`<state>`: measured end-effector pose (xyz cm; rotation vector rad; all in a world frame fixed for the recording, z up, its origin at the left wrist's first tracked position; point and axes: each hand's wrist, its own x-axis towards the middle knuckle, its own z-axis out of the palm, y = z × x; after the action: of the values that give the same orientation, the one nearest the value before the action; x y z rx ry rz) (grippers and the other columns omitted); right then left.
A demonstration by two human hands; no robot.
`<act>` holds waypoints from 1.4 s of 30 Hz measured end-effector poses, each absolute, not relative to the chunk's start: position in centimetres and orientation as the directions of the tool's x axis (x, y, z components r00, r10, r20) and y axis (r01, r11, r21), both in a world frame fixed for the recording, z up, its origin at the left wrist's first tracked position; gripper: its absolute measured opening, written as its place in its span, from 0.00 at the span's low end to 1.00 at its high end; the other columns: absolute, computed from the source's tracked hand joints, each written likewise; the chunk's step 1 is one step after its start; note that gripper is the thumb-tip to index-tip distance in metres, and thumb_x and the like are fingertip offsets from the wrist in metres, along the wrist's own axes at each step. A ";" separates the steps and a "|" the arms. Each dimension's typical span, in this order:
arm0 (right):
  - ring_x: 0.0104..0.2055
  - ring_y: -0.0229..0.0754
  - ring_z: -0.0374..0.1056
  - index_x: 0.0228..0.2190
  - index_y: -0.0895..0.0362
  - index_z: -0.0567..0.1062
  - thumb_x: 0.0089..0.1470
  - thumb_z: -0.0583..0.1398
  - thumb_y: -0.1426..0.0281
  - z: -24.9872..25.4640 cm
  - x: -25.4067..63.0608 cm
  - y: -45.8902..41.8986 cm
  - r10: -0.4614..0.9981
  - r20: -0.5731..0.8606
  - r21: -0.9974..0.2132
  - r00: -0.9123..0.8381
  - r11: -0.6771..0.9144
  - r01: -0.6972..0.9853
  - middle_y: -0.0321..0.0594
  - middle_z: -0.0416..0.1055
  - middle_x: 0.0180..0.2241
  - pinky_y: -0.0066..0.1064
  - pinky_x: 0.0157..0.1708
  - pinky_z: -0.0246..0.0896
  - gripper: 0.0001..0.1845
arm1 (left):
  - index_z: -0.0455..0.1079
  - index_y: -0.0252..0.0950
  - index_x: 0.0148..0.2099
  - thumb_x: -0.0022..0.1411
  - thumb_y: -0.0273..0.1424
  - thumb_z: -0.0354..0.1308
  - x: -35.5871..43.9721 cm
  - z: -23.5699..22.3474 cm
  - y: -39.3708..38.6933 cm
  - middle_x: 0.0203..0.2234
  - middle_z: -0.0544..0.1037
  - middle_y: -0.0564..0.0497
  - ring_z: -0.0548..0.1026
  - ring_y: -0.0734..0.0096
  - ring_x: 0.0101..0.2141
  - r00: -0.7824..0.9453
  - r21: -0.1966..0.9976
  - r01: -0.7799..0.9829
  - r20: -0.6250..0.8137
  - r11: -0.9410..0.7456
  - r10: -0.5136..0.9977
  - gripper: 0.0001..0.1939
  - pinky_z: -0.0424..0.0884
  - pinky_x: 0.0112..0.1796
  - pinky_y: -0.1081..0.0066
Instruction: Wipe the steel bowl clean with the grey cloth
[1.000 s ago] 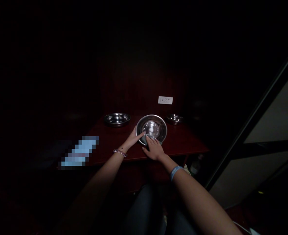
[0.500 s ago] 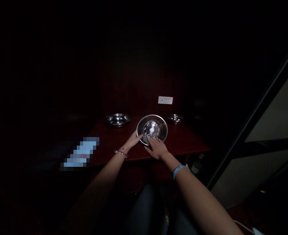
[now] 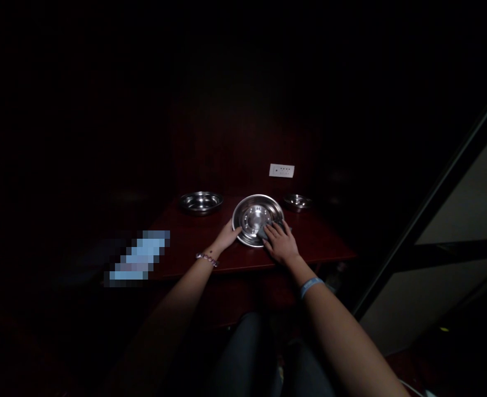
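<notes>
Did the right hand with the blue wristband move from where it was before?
Yes, the right hand moved to the right: it was lower left of the wall socket, and now it's beneath it.

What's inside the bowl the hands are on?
Part of a grey cloth, under the right hand, at the lower right of the bowl. The surface beneath them is covered.

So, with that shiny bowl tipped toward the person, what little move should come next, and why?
Probably a short slide of the gray cloth up the right inner side of the metal bowl. The right hand lies over the cloth at the bowl's lower right, and the left hand holds the left rim, which should steady it.
</notes>
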<state>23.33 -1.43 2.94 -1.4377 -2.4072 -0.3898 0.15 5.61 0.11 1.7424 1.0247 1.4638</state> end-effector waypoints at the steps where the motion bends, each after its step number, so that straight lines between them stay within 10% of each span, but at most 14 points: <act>1: 0.71 0.49 0.47 0.66 0.61 0.61 0.68 0.46 0.58 2.8 23.2 -1.4 0.806 0.394 0.071 -0.441 0.452 0.889 0.46 0.60 0.66 0.50 0.71 0.26 0.31 | 0.65 0.32 0.63 0.56 0.35 0.63 0.2 0.1 5.6 0.59 0.72 0.37 0.69 0.50 0.60 0.071 0.854 0.161 0.490 -0.494 0.869 0.33 0.60 0.63 0.51; 19: 0.74 0.48 0.35 0.71 0.57 0.44 0.68 0.41 0.53 1.9 20.5 -3.0 0.907 0.136 -0.100 -0.399 0.413 0.905 0.42 0.43 0.72 0.51 0.70 0.18 0.37 | 0.42 0.37 0.70 0.63 0.46 0.57 0.8 0.9 4.4 0.70 0.54 0.39 0.54 0.56 0.69 0.175 0.817 0.218 0.505 -0.533 0.845 0.42 0.47 0.68 0.56; 28: 0.74 0.51 0.36 0.71 0.59 0.42 0.68 0.39 0.51 2.3 19.1 -3.2 0.925 0.094 -0.200 -0.367 0.379 0.903 0.44 0.41 0.72 0.53 0.70 0.25 0.39 | 0.44 0.35 0.65 0.54 0.46 0.67 0.8 0.8 3.6 0.62 0.65 0.34 0.64 0.52 0.64 0.248 0.852 0.251 0.403 -0.460 0.881 0.48 0.55 0.66 0.52; 42: 0.71 0.47 0.49 0.69 0.56 0.51 0.69 0.44 0.56 2.0 20.9 -2.5 0.849 0.232 0.020 -0.475 0.484 0.875 0.43 0.53 0.69 0.48 0.71 0.22 0.33 | 0.50 0.33 0.70 0.60 0.43 0.59 0.2 0.1 5.5 0.68 0.58 0.38 0.55 0.51 0.68 0.200 0.777 0.225 0.554 -0.588 0.808 0.42 0.45 0.68 0.55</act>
<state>20.93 -2.48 1.99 -1.4917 -2.5375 -0.2003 0.21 5.50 0.11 1.9377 0.9588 1.3999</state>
